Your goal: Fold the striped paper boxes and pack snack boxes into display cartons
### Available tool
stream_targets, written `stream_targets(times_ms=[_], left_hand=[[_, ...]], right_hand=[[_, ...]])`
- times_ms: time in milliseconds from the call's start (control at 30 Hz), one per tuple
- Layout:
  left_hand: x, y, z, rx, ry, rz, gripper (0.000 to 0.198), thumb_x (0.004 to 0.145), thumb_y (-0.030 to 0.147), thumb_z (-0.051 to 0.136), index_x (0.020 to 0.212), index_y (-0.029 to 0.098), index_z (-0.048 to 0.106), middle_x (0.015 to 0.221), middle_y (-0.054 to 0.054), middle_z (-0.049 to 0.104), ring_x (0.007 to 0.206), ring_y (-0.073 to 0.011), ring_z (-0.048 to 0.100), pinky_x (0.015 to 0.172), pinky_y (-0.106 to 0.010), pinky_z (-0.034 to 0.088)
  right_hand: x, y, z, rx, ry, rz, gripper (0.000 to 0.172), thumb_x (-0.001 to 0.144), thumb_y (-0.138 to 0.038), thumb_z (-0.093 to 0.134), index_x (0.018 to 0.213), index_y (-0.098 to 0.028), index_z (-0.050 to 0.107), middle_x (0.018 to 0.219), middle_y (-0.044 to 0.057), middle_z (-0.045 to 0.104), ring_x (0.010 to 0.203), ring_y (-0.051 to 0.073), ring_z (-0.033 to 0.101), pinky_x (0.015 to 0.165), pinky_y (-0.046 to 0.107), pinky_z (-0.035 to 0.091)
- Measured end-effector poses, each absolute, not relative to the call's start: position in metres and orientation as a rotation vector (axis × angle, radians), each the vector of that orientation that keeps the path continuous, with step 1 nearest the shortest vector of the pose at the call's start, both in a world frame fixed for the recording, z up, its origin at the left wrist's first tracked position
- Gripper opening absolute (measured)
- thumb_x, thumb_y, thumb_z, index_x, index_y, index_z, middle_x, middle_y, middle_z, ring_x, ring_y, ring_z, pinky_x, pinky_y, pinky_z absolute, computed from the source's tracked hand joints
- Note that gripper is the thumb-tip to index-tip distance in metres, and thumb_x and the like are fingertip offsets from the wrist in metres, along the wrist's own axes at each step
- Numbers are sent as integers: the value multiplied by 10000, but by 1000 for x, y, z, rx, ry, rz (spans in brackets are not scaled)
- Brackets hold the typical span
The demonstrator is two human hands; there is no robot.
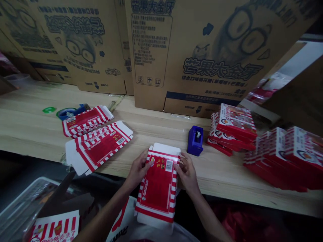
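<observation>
Lap: A white cloth (151, 232) with red marks sits at 6 o'clock, cut off by the frame.
Box: A flat box (157, 188) in red and white lies at 6 o'clock, its low end past the table edge.
Left hand: The left hand (137, 169) pinches the box's side, fingers bent.
Right hand: The right hand (186, 174) pinches the other side, so the box stays steady. Some fingertips are hidden.
Table: Two flat cards (102, 149) (85, 121) lie at 10 o'clock on the table (156, 134).
Stacks: Two piles (236, 122) (285, 158) sit at 3 o'clock, packed close so they stay together.
Tape: A blue holder (195, 140) sits at 1 o'clock.
Cartons: Big cartons (191, 50) stand behind.
Tub: A clear tub (25, 215) at 8 o'clock is hard to see into.
</observation>
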State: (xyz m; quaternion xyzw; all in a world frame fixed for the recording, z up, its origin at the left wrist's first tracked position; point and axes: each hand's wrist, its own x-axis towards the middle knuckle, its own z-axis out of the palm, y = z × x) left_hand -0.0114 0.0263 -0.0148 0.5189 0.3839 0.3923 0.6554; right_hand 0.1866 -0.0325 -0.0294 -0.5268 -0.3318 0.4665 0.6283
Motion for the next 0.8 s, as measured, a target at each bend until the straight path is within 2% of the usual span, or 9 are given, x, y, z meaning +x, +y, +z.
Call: stream_targets(times_ms=[100, 200, 267, 367, 433, 533, 600, 700, 800], left_hand=[[-19, 23, -16, 1173, 781, 917, 621, 814, 324, 640, 1381, 214, 412, 1291, -100, 591, 1124, -244, 590, 979, -382, 454], [-22, 23, -22, 1096, 731, 915, 592, 794, 324, 667, 1337, 197, 466, 1269, -117, 603, 1117, -261, 591, 955, -387, 466], [-21, 26, -27, 1046, 770, 926, 488, 782, 337, 678, 1228, 176, 563, 1165, -109, 659, 1024, -249, 631, 874, -355, 500], [-17, 36, -32, 978, 899, 970, 293, 765, 344, 686, 975, 140, 684, 936, -70, 716, 826, -184, 651, 747, -273, 501], [-14, 47, -33, 951, 957, 985, 210, 716, 323, 716, 774, 122, 701, 764, -39, 704, 696, -138, 620, 672, -231, 477], [-10, 62, -30, 932, 975, 942, 180, 600, 244, 760, 585, 117, 634, 571, 5, 626, 535, -93, 545, 548, -200, 423], [-9, 69, -27, 917, 974, 903, 166, 544, 187, 755, 634, 127, 629, 569, 21, 618, 502, -92, 535, 503, -195, 400], [-10, 74, -23, 983, 929, 830, 306, 551, 178, 717, 849, 153, 651, 702, 1, 674, 587, -132, 603, 543, -221, 443], [-12, 74, -20, 1180, 885, 755, 230, 622, 234, 685, 826, 131, 669, 723, -31, 691, 647, -152, 626, 612, -245, 468]], right_hand=[[192, -27, -32, -1218, -852, 1131, 443, 741, -298, 727, 1155, -260, 573, 1134, 61, 662, 920, 226, 662, 778, 335, 539], [197, -23, -36, -1304, -959, 1066, 278, 774, -340, 686, 1031, -236, 671, 993, 50, 702, 862, 226, 657, 751, 333, 526], [201, -20, -40, -1348, -1047, 958, 203, 787, -361, 666, 918, -217, 723, 944, 57, 708, 877, 232, 642, 786, 346, 509], [206, -13, -46, -1323, -1104, 876, 169, 767, -368, 682, 769, -207, 734, 921, 64, 699, 903, 231, 624, 812, 350, 491], [209, -8, -47, -1287, -1033, 928, 168, 734, -362, 717, 818, -217, 713, 836, 40, 682, 816, 202, 624, 737, 321, 499], [213, -3, -43, -1237, -935, 1111, 389, 677, -347, 764, 1035, -251, 648, 771, -7, 653, 684, 160, 605, 633, 276, 484], [216, 0, -38, -1234, -982, 1230, 380, 670, -349, 764, 1016, -233, 656, 793, 1, 665, 682, 158, 604, 633, 271, 474], [219, 2, -34, -1265, -1089, 1266, 229, 682, -349, 747, 841, -199, 677, 761, 7, 668, 673, 158, 596, 632, 268, 456], [220, 2, -35, -1284, -1170, 1174, 165, 706, -333, 727, 740, -195, 645, 701, -11, 638, 646, 146, 575, 616, 254, 437]])
